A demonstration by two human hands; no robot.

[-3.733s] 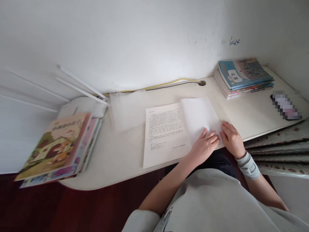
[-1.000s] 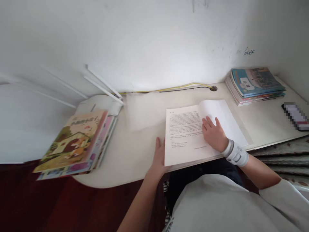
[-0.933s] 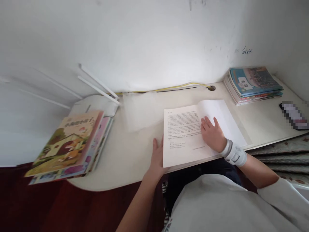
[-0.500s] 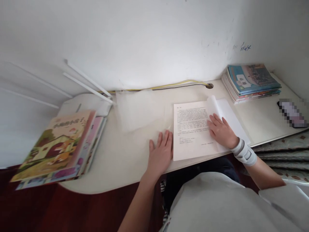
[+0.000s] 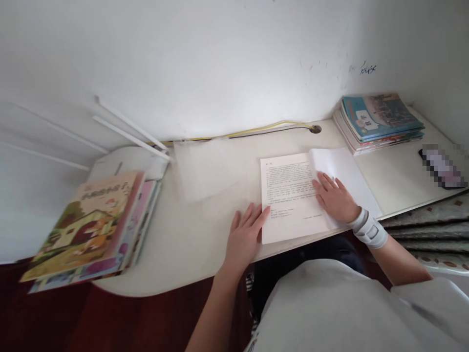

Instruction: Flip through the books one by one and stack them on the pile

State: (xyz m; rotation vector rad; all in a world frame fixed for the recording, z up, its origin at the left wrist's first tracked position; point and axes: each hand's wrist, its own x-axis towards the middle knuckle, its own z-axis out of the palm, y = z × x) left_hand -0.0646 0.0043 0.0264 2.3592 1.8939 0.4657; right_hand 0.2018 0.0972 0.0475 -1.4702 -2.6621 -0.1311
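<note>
An open book (image 5: 286, 195) with a page of dense printed text lies near the desk's front edge. On its right side is a blank white page (image 5: 353, 178). My right hand (image 5: 335, 198), with a grey band at the wrist, rests over the inner fold of the book, fingers stretched out on the paper. My left hand (image 5: 245, 234) lies on the desk at the book's left edge. Its fingers are spread, and the index fingertip touches the page margin.
On the left lies a stack of picture books (image 5: 84, 225) beside a white rack (image 5: 132, 142). A stack of textbooks (image 5: 381, 120) stands at the back right, with a phone (image 5: 441, 166) near the right edge. Yellow and black cables (image 5: 256, 129) run along the wall.
The page that was curled up at the fold now lies flatter to the right, under my right hand. My left index finger has moved onto the book's left margin.
</note>
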